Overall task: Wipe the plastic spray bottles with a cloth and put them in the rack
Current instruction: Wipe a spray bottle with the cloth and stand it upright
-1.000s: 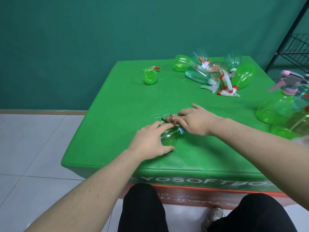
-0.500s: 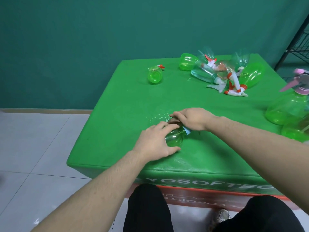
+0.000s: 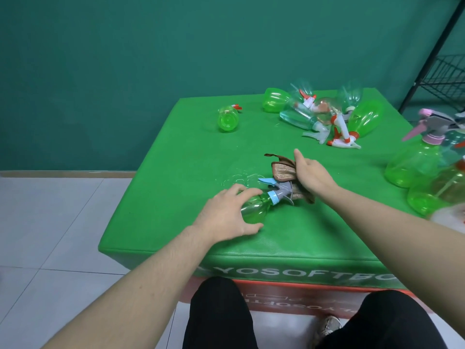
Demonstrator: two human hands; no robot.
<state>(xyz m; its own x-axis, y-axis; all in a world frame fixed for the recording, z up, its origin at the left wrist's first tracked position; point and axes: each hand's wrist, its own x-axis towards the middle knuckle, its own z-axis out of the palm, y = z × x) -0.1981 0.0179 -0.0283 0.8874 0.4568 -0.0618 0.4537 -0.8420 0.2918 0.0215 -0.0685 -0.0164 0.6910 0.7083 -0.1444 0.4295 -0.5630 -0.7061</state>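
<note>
My left hand [image 3: 226,215] holds a small green spray bottle [image 3: 254,209] that lies on its side on the green tabletop [image 3: 176,177], not far from the near edge. My fingers curl over its round body and my thumb rests on the near side of it. The bottle's grey and blue spray head [image 3: 276,188] points toward the right, away from my left hand. My right hand [image 3: 309,175] holds a brown cloth [image 3: 283,171] just beside the spray head. The fingers are closed round the cloth, and part of it sticks out to the left while another part hangs down and touches the head of the bottle. Some water drops [image 3: 239,178] shine on the tabletop just behind the bottle. One more green bottle [image 3: 227,119] lies alone near the far edge. A pile of clear and green bottles [image 3: 327,114] lies near the far right corner. Two big green bottles [image 3: 415,167] sit at the right edge, one with a pink spray head. A black wire rack [image 3: 442,74] stands past the far right corner, beside the dark green wall.
</note>
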